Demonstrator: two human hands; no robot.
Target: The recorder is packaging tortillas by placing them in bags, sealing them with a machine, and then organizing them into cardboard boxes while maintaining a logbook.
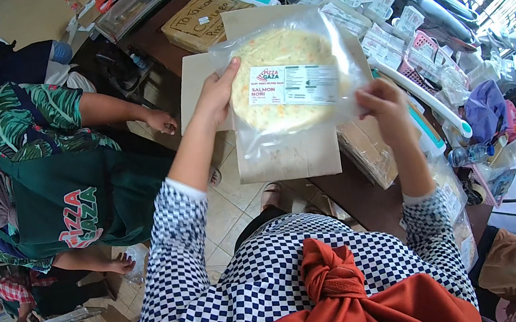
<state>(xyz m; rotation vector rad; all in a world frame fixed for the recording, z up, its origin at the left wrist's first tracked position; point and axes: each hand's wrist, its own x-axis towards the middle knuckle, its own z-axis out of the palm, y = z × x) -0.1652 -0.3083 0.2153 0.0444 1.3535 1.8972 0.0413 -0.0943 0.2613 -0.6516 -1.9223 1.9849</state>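
Note:
A round, pale yellow frozen pizza (280, 52) sealed in a clear plastic bag, with a white label across its middle, is held up in front of me. My left hand (219, 95) grips the bag's left edge, thumb lying on top. The bag's lower right corner is pinched between the fingers of my right hand (384, 107). Beneath the pizza is a cardboard box (289, 159) with its flaps spread outward; the pizza hides its inside.
A co-worker in a green apron (72, 200) stands at my left, one hand (161, 121) near the box. Behind the box lies a taped brown carton (205, 18). White-and-teal bag sealers (421, 87), a flat carton (366, 149) and piles of labelled plastic packs (382, 42) crowd the table's right side.

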